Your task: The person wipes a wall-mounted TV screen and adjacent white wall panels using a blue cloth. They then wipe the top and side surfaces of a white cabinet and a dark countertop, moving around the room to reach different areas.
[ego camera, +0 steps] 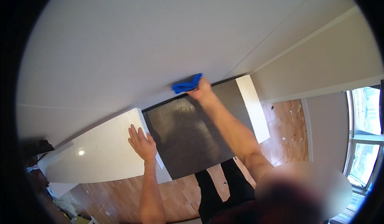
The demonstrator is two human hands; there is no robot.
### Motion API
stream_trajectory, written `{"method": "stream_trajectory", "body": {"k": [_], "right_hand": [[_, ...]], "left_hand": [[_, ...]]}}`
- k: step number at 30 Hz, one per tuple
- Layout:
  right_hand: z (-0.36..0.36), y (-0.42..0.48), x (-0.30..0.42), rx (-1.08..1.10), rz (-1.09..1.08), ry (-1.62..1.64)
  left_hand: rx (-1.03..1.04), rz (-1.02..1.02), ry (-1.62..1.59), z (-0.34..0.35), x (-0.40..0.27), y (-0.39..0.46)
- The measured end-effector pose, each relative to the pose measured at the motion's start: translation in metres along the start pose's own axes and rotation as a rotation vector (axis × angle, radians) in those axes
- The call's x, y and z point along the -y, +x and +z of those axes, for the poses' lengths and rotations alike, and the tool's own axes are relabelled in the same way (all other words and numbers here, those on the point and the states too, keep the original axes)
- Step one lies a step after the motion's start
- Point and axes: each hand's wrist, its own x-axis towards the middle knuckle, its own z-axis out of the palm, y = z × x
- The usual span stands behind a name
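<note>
My right hand (pixel 201 89) holds a folded blue cloth (pixel 186 85) against the pale wall panel (pixel 150 44), just above the back edge of a dark grey flat surface (pixel 186 134). The fingers lie partly behind the cloth. My left hand (pixel 143 142) rests with spread fingers on a white cabinet top (pixel 99 149), near its right-hand edge, and holds nothing. The dark surface sits lower, between that white top and a narrow white panel (pixel 253 108) on the right.
Wood-look flooring (pixel 288 128) with scattered scraps shows at the right and below. A window (pixel 364 140) stands at the far right. Dark items (pixel 39 149) lie beyond the white top's left end. The person's black-clad legs (pixel 210 191) are below the dark surface.
</note>
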Motion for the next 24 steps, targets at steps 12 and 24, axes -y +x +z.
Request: {"method": "stream_trajectory", "body": {"k": [12, 24], "right_hand": [[0.05, -0.158, 0.195, 0.048, -0.432, -0.058], [0.218, -0.434, 0.248, 0.399, -2.16, -0.79]], "left_hand": [[0.284, -0.116, -0.161, -0.025, -0.018, 0.029], [-0.23, 0.358, -0.465, -0.273, -0.243, 0.112]]}}
